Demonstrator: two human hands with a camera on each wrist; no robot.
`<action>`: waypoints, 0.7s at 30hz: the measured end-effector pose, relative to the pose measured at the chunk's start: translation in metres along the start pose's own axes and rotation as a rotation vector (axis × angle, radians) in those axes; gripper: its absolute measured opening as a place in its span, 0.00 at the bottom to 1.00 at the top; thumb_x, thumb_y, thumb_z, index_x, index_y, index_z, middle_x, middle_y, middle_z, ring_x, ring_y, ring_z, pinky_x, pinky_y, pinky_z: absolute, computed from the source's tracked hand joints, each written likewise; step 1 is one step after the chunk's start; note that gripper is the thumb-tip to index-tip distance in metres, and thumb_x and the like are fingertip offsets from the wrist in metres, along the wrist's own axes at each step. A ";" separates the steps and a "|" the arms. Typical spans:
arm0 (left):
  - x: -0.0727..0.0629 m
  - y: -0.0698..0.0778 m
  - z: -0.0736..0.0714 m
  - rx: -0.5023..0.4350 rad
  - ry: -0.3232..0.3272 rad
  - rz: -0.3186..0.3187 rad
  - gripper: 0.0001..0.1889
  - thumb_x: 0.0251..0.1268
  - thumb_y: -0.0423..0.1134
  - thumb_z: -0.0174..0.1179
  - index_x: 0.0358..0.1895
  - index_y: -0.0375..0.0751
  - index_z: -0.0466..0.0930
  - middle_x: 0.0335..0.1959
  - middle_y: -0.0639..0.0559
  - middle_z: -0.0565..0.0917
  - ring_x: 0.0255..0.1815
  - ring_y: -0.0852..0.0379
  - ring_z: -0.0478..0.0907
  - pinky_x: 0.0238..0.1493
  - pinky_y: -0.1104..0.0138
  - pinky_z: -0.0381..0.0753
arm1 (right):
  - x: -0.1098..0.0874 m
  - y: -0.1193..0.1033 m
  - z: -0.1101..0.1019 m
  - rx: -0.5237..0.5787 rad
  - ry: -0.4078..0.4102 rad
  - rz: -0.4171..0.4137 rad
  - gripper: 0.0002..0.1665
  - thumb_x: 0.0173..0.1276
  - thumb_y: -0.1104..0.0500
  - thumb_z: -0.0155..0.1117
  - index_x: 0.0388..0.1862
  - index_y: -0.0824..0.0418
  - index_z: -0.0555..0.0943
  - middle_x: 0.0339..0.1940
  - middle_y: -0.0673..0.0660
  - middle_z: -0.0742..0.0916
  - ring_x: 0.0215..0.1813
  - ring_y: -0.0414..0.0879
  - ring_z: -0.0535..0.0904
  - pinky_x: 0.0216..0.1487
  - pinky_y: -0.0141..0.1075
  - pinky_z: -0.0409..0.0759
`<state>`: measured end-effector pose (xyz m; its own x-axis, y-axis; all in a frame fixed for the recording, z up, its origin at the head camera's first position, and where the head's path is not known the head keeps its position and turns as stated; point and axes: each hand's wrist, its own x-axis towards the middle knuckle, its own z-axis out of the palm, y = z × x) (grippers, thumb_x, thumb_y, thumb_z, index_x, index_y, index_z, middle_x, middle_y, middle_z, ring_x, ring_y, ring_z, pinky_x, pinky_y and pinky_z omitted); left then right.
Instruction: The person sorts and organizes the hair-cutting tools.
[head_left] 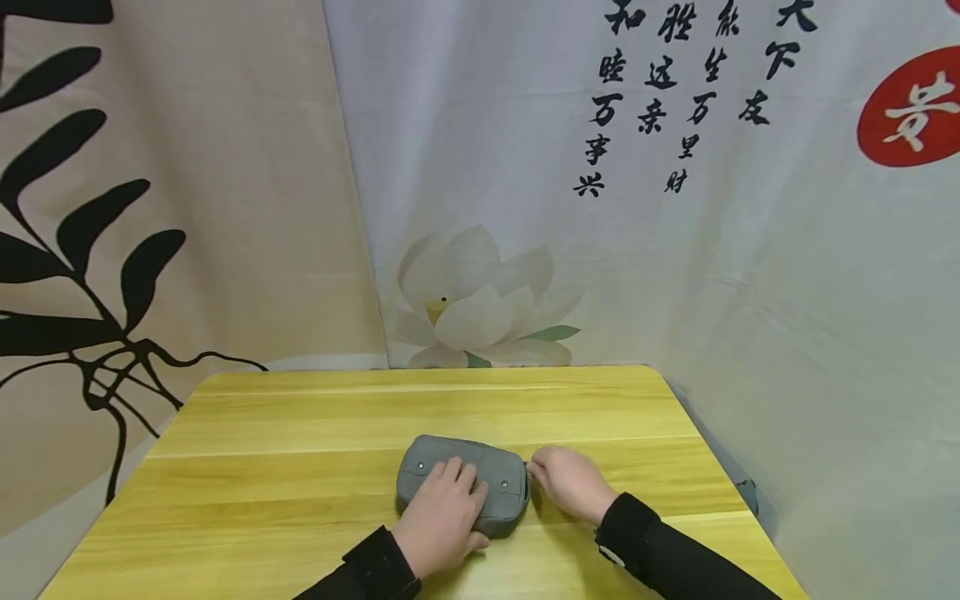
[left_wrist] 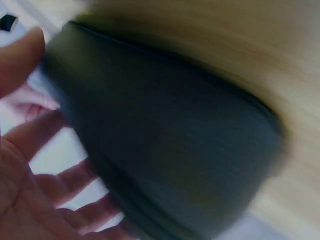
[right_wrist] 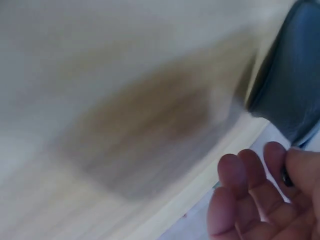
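A grey zippered pouch (head_left: 480, 512) with two small metal studs on its top lies on the wooden table. My left hand (head_left: 444, 517) rests across the pouch, fingers stretched over the top and thumb by its near side. In the left wrist view the pouch's dark side (left_wrist: 170, 135) fills the middle, blurred, and the fingers (left_wrist: 75, 182) reach up to its edge. At the pouch's right end my right hand (head_left: 572, 483) pinches a small black zipper pull (right_wrist: 286, 177) between thumb and forefinger, with the other fingers curled beside it.
The yellow wood-grain table (head_left: 262, 500) has rounded far corners. Behind it hangs a light cloth backdrop (head_left: 480, 125) with printed black characters, a lotus flower and dark leaves. More pale cloth (head_left: 840, 375) runs along the right side.
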<state>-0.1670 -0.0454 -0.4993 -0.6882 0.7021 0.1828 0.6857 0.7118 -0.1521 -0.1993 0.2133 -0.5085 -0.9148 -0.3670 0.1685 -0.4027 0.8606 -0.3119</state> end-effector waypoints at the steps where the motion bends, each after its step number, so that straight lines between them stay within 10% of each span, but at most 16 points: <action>1: 0.000 -0.005 0.000 -0.068 -0.026 -0.016 0.36 0.61 0.70 0.71 0.66 0.52 0.85 0.63 0.43 0.82 0.68 0.40 0.77 0.68 0.46 0.80 | 0.006 0.003 0.000 -0.021 0.015 0.004 0.14 0.82 0.57 0.63 0.31 0.53 0.84 0.25 0.43 0.79 0.28 0.36 0.72 0.31 0.32 0.72; 5: -0.004 -0.027 0.002 -0.264 -0.099 -0.067 0.40 0.60 0.67 0.73 0.76 0.63 0.76 0.79 0.36 0.72 0.79 0.25 0.67 0.75 0.29 0.68 | 0.025 0.010 0.004 -0.082 0.073 -0.012 0.12 0.81 0.56 0.65 0.33 0.52 0.85 0.25 0.43 0.81 0.28 0.36 0.73 0.32 0.34 0.75; 11: -0.007 -0.060 0.009 -0.335 -0.133 -0.131 0.55 0.52 0.74 0.74 0.83 0.56 0.67 0.81 0.32 0.66 0.79 0.28 0.65 0.77 0.32 0.65 | 0.038 0.019 0.009 -0.111 0.060 -0.039 0.09 0.81 0.53 0.64 0.37 0.47 0.88 0.33 0.42 0.89 0.35 0.37 0.83 0.39 0.38 0.83; 21: -0.004 -0.085 0.020 -0.558 -0.146 -0.246 0.53 0.47 0.70 0.79 0.79 0.60 0.70 0.75 0.36 0.70 0.57 0.39 0.75 0.48 0.50 0.81 | 0.038 0.025 0.012 -0.167 0.060 -0.122 0.13 0.81 0.52 0.65 0.31 0.47 0.84 0.21 0.40 0.76 0.26 0.35 0.70 0.30 0.32 0.71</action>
<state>-0.2270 -0.1078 -0.5062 -0.8399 0.5428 0.0077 0.4966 0.7626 0.4144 -0.2449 0.2163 -0.5212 -0.8540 -0.4550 0.2523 -0.4955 0.8592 -0.1276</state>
